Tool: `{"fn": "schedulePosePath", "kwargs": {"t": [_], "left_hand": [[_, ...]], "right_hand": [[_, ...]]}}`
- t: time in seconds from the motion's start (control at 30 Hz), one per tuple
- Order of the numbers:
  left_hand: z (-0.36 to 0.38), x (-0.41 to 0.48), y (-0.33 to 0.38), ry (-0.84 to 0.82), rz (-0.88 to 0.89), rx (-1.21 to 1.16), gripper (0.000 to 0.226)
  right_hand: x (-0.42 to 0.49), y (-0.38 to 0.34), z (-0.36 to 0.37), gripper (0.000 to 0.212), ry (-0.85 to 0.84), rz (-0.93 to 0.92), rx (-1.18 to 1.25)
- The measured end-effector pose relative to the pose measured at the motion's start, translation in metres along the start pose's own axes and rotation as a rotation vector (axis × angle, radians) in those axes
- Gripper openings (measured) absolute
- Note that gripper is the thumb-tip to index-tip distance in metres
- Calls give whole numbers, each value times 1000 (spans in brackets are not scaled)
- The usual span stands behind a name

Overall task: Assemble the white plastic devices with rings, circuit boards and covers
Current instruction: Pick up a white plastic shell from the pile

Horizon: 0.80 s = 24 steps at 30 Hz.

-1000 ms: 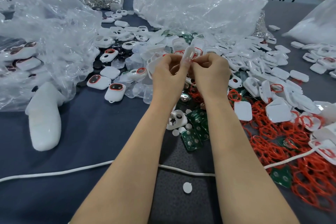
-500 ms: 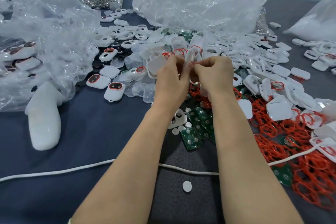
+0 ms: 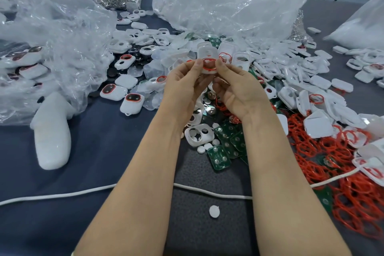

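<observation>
Your left hand (image 3: 185,87) and right hand (image 3: 239,91) have turned since a second ago; then you saw their backs, knuckles pressed together, and now the palms face you and the hands sit a little apart; the white shell (image 3: 206,58), earlier seen edge-on and mostly hidden behind your fingers, now shows its open face between your thumbs; the red ring (image 3: 208,64) lies visible in its lower opening, pinched at both sides.
</observation>
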<state>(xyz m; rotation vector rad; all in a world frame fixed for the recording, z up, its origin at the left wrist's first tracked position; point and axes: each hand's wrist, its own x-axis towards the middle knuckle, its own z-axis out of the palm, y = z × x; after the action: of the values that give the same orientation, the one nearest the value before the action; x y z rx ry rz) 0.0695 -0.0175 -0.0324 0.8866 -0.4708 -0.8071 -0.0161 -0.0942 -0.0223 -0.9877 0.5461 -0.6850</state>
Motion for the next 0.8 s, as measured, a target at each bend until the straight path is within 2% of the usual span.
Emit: {"fn": "schedulePosePath", "kwargs": {"t": [0.1,0.17,0.3,0.4,0.57,0.8], "left_hand": [[1,-1,0,-1,-19,-27,21],[2,-1,-1,17,-7,5,20],[5,0,-6,112,67,232,16],[5,0,-10,148,144,420,8],[4,0,-10,192,213,528,11],[5,3,-12,197,144,438,13]], "right_hand": [[-1,0,2,19,3,-38,25],[-1,3,4,22,37,-105,-68],[4,14,7,9,280,-330,-608],[6,17,9,10,366,-411,-806],[6,15,10,10,375,-440,-827],[6,12,6,6,345,-364,-668]]}}
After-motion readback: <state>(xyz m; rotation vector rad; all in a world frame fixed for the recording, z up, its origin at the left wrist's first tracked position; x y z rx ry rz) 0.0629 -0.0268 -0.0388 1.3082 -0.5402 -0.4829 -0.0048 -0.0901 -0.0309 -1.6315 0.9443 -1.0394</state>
